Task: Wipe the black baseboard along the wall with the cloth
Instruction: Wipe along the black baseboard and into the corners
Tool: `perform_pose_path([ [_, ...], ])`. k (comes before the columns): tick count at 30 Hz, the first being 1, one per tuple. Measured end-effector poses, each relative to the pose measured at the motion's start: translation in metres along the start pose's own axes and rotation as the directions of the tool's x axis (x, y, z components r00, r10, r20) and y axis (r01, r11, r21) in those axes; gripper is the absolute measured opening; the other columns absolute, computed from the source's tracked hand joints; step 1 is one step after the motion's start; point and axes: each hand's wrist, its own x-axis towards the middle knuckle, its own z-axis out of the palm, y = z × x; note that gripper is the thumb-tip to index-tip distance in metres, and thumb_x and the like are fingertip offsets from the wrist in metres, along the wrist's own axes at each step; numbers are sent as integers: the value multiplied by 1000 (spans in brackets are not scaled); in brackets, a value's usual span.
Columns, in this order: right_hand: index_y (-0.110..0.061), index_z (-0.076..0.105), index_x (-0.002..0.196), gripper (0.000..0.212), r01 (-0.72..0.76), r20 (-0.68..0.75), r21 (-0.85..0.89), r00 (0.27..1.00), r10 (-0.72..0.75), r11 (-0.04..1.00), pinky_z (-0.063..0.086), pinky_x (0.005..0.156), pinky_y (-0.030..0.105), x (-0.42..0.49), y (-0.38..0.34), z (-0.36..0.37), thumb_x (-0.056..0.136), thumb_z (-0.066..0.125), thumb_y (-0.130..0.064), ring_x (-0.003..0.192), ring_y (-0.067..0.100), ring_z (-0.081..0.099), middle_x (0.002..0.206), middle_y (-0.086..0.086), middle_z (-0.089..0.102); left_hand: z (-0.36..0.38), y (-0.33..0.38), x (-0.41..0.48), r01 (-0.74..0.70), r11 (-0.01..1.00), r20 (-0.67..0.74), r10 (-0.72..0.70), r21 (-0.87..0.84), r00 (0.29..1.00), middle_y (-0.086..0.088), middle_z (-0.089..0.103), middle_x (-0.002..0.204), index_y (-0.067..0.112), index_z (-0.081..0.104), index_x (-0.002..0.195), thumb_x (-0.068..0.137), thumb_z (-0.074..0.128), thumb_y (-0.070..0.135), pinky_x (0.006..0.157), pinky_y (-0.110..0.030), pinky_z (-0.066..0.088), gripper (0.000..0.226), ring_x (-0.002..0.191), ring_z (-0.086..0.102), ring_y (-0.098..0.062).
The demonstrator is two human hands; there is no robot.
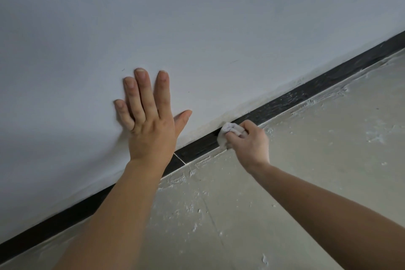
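Right hand (249, 140) is gripping the bunched cloth (228, 132), pressing it against the black baseboard (306, 92) at the wall's (197, 17) foot; left hand (149, 120) is lying flat, fingers straight, on the wall, apparently bracing

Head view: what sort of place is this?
Probably a room just after building or painting work: plain white wall, black baseboard flecked with pale residue, and pale floor smeared with plaster-like splatter.
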Motion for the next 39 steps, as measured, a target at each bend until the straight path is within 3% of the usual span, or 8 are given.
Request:
perform_pose_path([
  [6,-15,41,62,24,-174,-257,196,941,222,965,36,53,29,20,13,-18,77,60,-13,56,19,40,58,1,45,0,2,0,0,1000,-5,0,11,1000,-17,-34,151,10,-16,151,90,38,71,113,-44,-17,101,141,-29,-29],
  [11,-13,52,71,18,-180,39,108,983,177,978,36,49,24,-18,22,12,72,62,-28,54,15,48,62,2,56,0,3,1,11,1000,-2,-11,-1,1000,-16,-35,150,10,-17,150,91,38,70,113,-44,-17,101,140,-30,-29],
  [18,-18,52,72,14,-316,408,93,877,253,944,43,51,21,-67,11,103,79,63,-12,57,13,52,65,-2,57,-1,3,-1,8,1000,4,-8,-24,1000,-14,-35,150,11,-17,151,91,39,70,113,-43,-18,101,140,-30,-27],
  [20,-13,56,80,7,-338,369,133,889,270,932,38,47,13,-67,6,106,81,62,-12,57,8,51,67,-4,56,-1,3,0,4,1000,14,-3,-27,1000,-14,-37,149,11,-18,150,92,37,70,113,-42,-19,100,140,-32,-27],
  [23,-4,60,87,11,-321,278,139,920,275,937,43,53,22,-55,8,93,82,63,-13,62,11,54,70,0,59,-1,2,0,2,1000,13,-2,-20,1000,-14,-37,149,11,-17,150,92,35,71,113,-42,-19,99,140,-32,-27],
  [29,-17,50,67,24,-272,141,151,957,252,950,33,41,10,-25,15,55,81,69,-12,55,7,48,60,-4,53,-1,1,0,10,1000,22,-10,-13,1000,-14,-39,148,12,-18,150,92,35,71,112,-42,-20,99,138,-34,-27],
  [36,-3,61,89,9,-397,-147,404,861,487,824,44,57,26,5,28,24,80,61,-6,61,17,55,65,2,57,-2,3,-1,9,1000,29,-9,6,1000,-15,-38,148,11,-17,150,91,36,71,113,-43,-19,100,139,-33,-28],
  [39,-4,59,87,10,-346,-190,343,885,425,874,45,59,28,13,32,8,80,63,-9,63,17,56,69,3,59,-4,4,0,20,1000,46,-19,-14,999,-17,-36,149,10,-17,150,92,38,70,113,-44,-19,100,139,-32,-30],
])
